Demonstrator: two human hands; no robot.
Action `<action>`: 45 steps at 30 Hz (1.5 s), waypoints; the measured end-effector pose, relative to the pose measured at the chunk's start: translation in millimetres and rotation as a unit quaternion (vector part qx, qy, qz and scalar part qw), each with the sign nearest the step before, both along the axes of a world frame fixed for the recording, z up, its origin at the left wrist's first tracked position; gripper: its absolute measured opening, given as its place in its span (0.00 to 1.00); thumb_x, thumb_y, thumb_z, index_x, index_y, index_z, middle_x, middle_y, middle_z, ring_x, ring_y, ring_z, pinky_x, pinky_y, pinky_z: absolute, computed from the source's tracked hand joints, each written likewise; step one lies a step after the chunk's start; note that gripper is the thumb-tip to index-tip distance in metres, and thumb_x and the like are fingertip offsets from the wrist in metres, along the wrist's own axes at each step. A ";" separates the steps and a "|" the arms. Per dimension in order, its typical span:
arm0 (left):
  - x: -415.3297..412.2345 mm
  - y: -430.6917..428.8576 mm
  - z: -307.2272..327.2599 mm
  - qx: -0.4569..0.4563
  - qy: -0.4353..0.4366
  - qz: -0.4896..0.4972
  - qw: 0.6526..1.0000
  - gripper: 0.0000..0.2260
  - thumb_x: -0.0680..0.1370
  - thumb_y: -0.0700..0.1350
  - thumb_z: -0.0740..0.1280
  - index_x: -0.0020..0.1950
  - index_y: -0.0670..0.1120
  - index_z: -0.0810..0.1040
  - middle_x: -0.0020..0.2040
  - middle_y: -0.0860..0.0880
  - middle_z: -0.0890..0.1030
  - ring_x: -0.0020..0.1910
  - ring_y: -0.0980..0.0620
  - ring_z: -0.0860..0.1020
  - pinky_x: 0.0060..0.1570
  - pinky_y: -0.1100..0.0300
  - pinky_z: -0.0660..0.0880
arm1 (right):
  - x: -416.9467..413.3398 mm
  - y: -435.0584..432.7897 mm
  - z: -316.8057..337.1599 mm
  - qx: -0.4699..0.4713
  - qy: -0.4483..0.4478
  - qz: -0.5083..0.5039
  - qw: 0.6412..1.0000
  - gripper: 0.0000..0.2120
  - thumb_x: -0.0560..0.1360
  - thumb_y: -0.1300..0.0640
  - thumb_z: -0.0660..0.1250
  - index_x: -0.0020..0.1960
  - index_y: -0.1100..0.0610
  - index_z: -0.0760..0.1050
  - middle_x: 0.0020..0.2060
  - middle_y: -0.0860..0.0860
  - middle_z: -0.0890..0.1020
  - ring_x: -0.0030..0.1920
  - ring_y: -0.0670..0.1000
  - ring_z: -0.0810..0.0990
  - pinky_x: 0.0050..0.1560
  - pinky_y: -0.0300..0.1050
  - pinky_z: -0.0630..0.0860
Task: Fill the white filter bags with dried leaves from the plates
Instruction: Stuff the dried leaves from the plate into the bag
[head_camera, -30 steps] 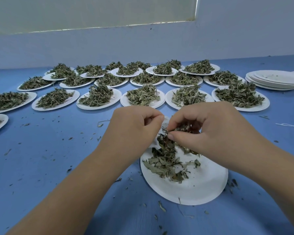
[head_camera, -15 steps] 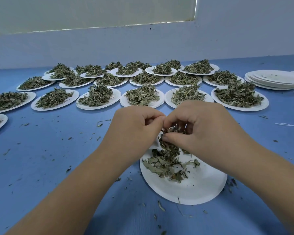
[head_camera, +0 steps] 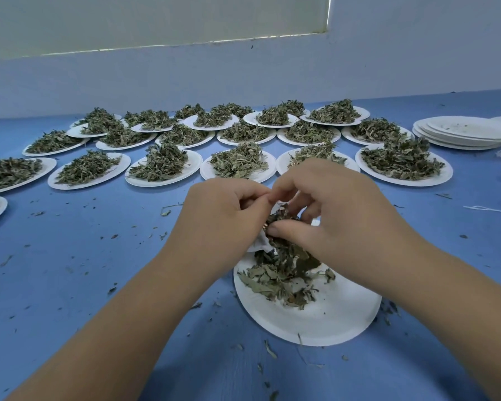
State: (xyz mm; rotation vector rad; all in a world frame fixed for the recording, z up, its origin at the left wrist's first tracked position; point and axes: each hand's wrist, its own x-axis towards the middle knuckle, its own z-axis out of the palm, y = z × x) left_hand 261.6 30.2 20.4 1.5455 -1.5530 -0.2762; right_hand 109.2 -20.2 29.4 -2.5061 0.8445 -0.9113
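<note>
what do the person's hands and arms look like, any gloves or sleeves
Nothing is worn. The left hand and right hand have no gloves, and no rings show on the fingers in view. The left forearm and right forearm carry no watch or band, and no sleeve is in view.

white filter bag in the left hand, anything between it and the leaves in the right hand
Nothing visible. The right hand pinches a clump of dried green leaves right against the small white filter bag gripped by the left hand, above the near white paper plate. Fingers hide the bag's mouth.
</note>
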 end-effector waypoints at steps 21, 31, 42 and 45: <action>4.8 -1.0 -0.3 0.016 0.036 0.000 0.999 0.09 0.78 0.44 0.68 0.41 0.51 0.85 0.21 0.48 0.74 0.18 0.57 0.72 0.22 0.69 0.67 | -9.5 2.8 3.0 0.015 -0.041 -0.003 0.999 0.03 0.72 0.50 0.68 0.44 0.43 0.80 0.36 0.38 0.80 0.42 0.33 0.75 0.42 0.24 0.67; 7.3 -2.2 -0.1 0.017 0.055 0.004 0.998 0.07 0.77 0.46 0.69 0.41 0.52 0.84 0.24 0.44 0.75 0.17 0.55 0.73 0.21 0.70 0.66 | -13.9 3.9 2.0 0.124 0.138 -0.021 0.982 0.35 0.55 0.31 0.74 0.55 0.39 0.62 0.52 0.35 0.67 0.44 0.38 0.75 0.40 0.36 0.73; 5.9 -1.6 -0.3 0.010 0.045 0.004 0.999 0.08 0.77 0.45 0.69 0.39 0.50 0.85 0.25 0.40 0.74 0.17 0.55 0.72 0.21 0.69 0.66 | -9.9 1.8 -2.1 0.186 -0.057 -0.030 0.981 0.12 0.63 0.51 0.79 0.42 0.44 0.77 0.38 0.38 0.80 0.33 0.40 0.79 0.33 0.34 0.75; 4.3 0.0 0.2 0.005 0.044 -0.001 0.999 0.08 0.77 0.44 0.69 0.39 0.51 0.84 0.24 0.42 0.73 0.18 0.53 0.72 0.21 0.69 0.67 | -7.2 2.9 -3.7 0.171 -0.074 -0.026 0.982 0.11 0.64 0.52 0.78 0.43 0.44 0.80 0.38 0.35 0.80 0.32 0.41 0.78 0.33 0.33 0.74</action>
